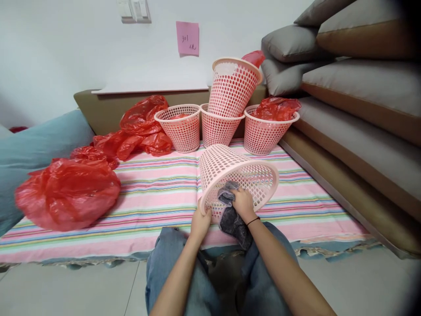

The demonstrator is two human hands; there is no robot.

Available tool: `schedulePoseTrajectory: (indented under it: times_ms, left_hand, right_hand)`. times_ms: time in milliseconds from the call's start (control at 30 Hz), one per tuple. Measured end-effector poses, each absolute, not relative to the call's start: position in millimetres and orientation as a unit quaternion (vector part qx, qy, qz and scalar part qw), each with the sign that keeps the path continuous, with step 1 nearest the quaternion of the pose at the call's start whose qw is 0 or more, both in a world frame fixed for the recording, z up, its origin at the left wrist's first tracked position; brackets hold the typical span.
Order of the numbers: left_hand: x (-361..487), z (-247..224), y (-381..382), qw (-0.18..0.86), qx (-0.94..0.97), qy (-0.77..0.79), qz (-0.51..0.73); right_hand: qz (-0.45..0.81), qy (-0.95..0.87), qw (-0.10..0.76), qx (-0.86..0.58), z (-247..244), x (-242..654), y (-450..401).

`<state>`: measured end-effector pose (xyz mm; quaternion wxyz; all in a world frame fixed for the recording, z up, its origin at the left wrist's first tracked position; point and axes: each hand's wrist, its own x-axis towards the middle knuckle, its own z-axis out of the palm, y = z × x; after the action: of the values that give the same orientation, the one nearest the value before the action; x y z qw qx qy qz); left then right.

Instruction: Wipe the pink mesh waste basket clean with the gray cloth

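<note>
A pale pink perforated plastic basket [219,164] lies tipped on its side, its open mouth turned toward me. My left hand [201,221] grips the basket's rim at the lower left, the thumb on the rim and the other fingers partly hidden behind it. A dark grey cloth [233,224] is bunched in my right hand [243,202], which reaches into the mouth of the basket. Part of the cloth hangs down below the rim, toward my knees. The right fingertips are partly hidden by the cloth.
Behind stand pink baskets [184,136], one tilted basket [230,90] stacked inside another, and a basket [263,138] holding red plastic. Red plastic bags [70,193] lie left on the striped cloth [158,199]. Grey and brown cushions [358,92] pile up at right; a blue cushion [42,140] sits left.
</note>
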<state>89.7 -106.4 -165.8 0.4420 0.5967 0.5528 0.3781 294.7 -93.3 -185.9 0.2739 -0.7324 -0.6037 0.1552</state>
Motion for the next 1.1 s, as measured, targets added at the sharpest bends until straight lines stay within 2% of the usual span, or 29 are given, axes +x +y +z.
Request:
schedulePoseTrajectory:
  times_ms: [133,400,567,833,1100]
  left_hand:
    - [90.8,-162.6,-105.4,0.442,0.597,0.549,0.383]
    - [89.0,-157.6,-105.8,0.431,0.594,0.559,0.385]
    - [87.3,-165.6,-103.4,0.419,0.600,0.564,0.383]
    - [79.1,-158.0,-96.0,0.362,0.600,0.571,0.428]
    - [85.3,-142.7,-100.8,0.371,0.642,0.507,0.440]
  right_hand:
    - [0.188,-0.596,0.294,-0.723,-187.9,289.5,-92.0]
    - [0.301,-0.640,0.385,-0.593,-189.9,262.1,-84.6]
    - [0.292,-0.648,0.333,-0.619,-193.5,264.2,-88.2]
    - [0.174,-0.635,0.255,-0.708,-180.5,276.5,-94.8]
    - [0.180,-0.677,0.265,-0.663,-175.5,256.2,-97.4]
